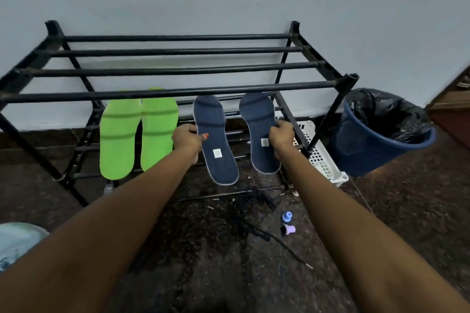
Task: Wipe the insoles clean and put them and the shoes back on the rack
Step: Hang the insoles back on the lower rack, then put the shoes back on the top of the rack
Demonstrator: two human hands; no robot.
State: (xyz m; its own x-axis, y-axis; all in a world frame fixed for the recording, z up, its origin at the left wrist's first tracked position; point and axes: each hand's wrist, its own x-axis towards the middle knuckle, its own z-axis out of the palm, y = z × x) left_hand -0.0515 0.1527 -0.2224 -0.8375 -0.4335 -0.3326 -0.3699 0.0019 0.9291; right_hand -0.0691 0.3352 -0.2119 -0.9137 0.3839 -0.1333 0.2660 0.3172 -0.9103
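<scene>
Grips left insole (216, 140) by its outer edge in left hand (187, 138); grips right insole (258, 124) likewise in right hand (281, 134). Holds both over lower bars of rack (178, 93), contact undeterminable, long axes running heel toward forearm, toe beyond hand. Shows navy fabric, pale rims, white heel tags. Locates green insoles (119, 140) just left of left hand.

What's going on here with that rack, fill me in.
A person's left hand grips one dark blue insole and the right hand grips the second blue insole, both held at the lower tier of the black rack. A pair of green insoles rests there, to their left. No shoes are in view.
</scene>
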